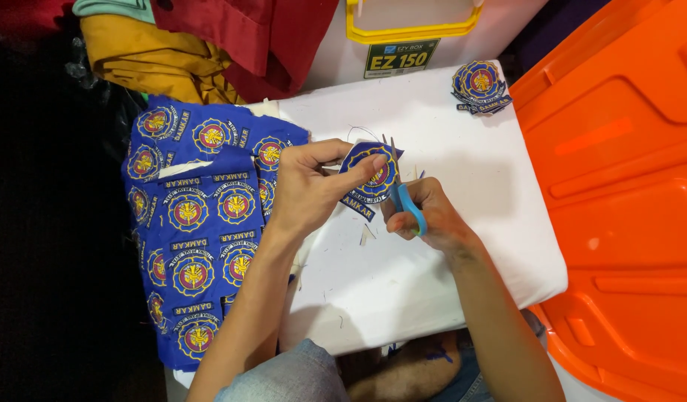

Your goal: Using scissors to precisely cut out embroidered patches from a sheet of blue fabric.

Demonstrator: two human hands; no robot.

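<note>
embroidered cloth patch (371, 175), blue plastic-handled metal scissors (406, 201), matt white board (433, 283), glossy orange plastic lid (626, 186)

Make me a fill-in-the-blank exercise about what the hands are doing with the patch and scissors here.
1. The left hand pinches a blue embroidered ____ over the white board.
2. The right hand works scissors with ____ handles.
3. The uncut blue sheet of patches lies to the ____ of the left hand.
4. A small pile of cut patches sits at the board's far ____ corner.

Missing words: patch; blue; left; right
</note>
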